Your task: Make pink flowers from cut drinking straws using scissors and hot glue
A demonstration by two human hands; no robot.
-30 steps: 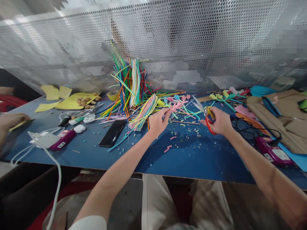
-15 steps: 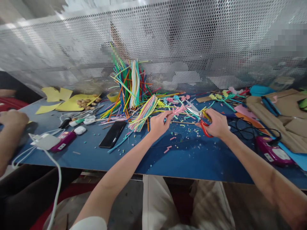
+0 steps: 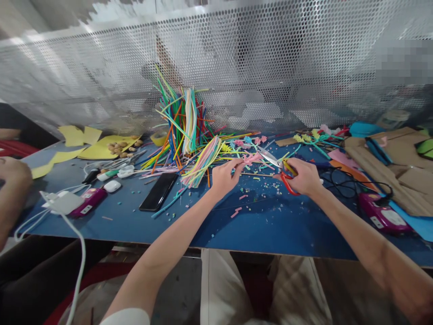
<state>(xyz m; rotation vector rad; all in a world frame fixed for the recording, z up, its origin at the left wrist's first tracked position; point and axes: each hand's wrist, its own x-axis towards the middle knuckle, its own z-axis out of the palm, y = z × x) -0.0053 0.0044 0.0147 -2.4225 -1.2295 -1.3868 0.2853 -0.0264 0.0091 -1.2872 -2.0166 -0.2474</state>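
Observation:
My left hand point(image 3: 224, 178) pinches a pink pipe-cleaner flower point(image 3: 252, 159) just above the blue table. In my right hand point(image 3: 303, 175) is a pair of scissors point(image 3: 287, 178) with red and yellow handles, its metal blades pointing left at the flower. Whether the blades touch the pink strands is too small to tell. Close to my left wrist lies a bundle of pastel pipe cleaners point(image 3: 202, 164). Small pink and pale clippings point(image 3: 237, 212) are scattered on the table below my hands.
A tall bunch of coloured pipe cleaners point(image 3: 189, 122) stands against the perforated metal screen point(image 3: 270, 67). To the left are a black phone point(image 3: 158, 192), a purple power strip point(image 3: 88, 202) and yellow paper point(image 3: 98, 146). Cardboard point(image 3: 406, 158) and another purple strip point(image 3: 384, 214) lie right. A co-worker's hand point(image 3: 15, 180) is far left.
The scissors' blades have come closer together and slightly nearer the pink flower. My left hand stays almost still. The co-worker's hand at the far left has shifted left, with a yellow paper piece.

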